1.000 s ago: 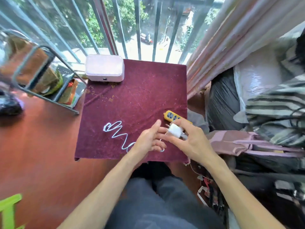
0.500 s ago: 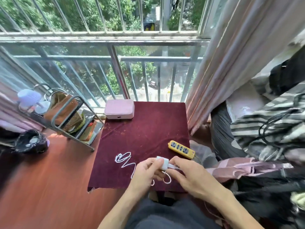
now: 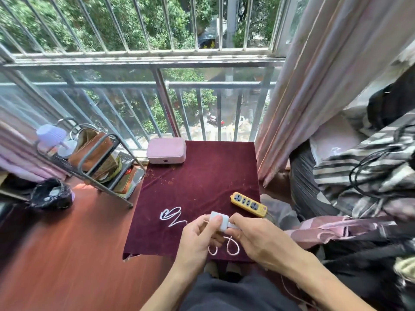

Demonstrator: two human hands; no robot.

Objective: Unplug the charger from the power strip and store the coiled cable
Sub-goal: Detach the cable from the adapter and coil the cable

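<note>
Right up close, the left hand (image 3: 197, 241) grips a white charger (image 3: 220, 221), with the thumb pressed on its top face and the fingers curled underneath. The right hand (image 3: 262, 241) meets it from the other side and pinches the white cable (image 3: 232, 246) just where it enters the charger's body. Both hands hover over the near edge of the desk (image 3: 202, 182), which is covered by a maroon cloth (image 3: 157, 232). From the hands the cable drops in two small loops below the fingers, and the rest of it trails off to the left across the cloth in a loose squiggle. The yellow power strip (image 3: 249, 204) lies flat near the desk's right edge, just beyond the right hand and apart from the charger. At the far left corner of the desk sits a closed pink case (image 3: 166, 153). To the left, on the reddish wooden floor (image 3: 56, 254), stand a wire rack (image 3: 96, 160) holding bags and a black bag (image 3: 50, 196). A metal railing (image 3: 157, 63) runs behind the desk, a pale curtain (image 3: 303, 86) hangs to the right, and striped bedding (image 3: 359, 167) is piled beyond it.
</note>
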